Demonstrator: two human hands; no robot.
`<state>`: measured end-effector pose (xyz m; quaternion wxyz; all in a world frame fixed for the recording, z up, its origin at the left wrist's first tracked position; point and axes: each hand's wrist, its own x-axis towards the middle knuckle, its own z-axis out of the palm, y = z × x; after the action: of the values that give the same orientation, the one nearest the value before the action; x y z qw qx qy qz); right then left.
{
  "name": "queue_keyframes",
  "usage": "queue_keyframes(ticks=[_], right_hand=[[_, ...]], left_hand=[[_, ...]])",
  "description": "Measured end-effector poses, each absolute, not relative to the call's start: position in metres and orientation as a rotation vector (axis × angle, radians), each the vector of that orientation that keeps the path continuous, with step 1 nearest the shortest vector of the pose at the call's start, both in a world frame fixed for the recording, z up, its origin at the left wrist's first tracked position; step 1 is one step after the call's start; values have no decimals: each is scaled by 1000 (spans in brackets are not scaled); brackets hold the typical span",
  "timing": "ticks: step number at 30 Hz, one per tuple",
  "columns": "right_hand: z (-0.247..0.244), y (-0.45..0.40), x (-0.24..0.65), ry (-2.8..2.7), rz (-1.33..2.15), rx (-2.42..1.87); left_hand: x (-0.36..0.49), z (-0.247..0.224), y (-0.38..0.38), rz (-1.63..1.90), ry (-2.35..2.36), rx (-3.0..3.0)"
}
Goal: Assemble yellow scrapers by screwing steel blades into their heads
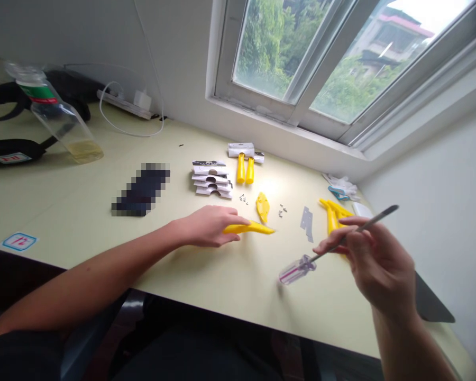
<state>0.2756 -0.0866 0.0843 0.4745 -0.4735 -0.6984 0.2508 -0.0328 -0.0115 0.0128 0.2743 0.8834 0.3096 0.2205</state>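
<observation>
My left hand (210, 225) is closed around a slim yellow plastic handle (254, 228) with a pointed end, held just above the table. My right hand (381, 262) grips a screwdriver (297, 270) by its metal shaft; the clear handle with a pink stripe points down and left, and the tip points up and right. Beyond the left hand lies a yellow oval piece (263, 206), with small metal screws (243, 200) on one side and small metal parts (281, 211) on the other. Thin grey blades (307, 223) lie between the hands. More yellow pieces (333, 217) sit partly hidden behind my right hand.
Printed card sleeves (213, 182) are stacked near the middle, beside two upright-lying yellow handles (241, 169). A pixelated dark object (140, 191) lies to the left. Farther off are a tilted-looking bottle (69, 127), a power strip (122, 104) and white gloves (343, 185).
</observation>
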Motion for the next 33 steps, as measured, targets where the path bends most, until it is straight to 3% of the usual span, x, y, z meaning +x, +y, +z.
queue_keyframes(ticks=[6, 14, 20, 28, 33], right_hand=[[49, -94, 249, -1560, 409, -1146], [-30, -116, 233, -1797, 528, -1017], [-22, -116, 243, -1852, 572, -1239], [13, -144, 254, -1392, 1408, -979], [20, -159, 246, -1619, 1022, -1106]], left_hand=[[-27, -6, -13, 478, 802, 2795], [-26, -10, -13, 477, 750, 2832], [-26, -8, -14, 406, 791, 2889], [-27, -11, -14, 405, 800, 2885], [-26, -8, -15, 384, 803, 2878]])
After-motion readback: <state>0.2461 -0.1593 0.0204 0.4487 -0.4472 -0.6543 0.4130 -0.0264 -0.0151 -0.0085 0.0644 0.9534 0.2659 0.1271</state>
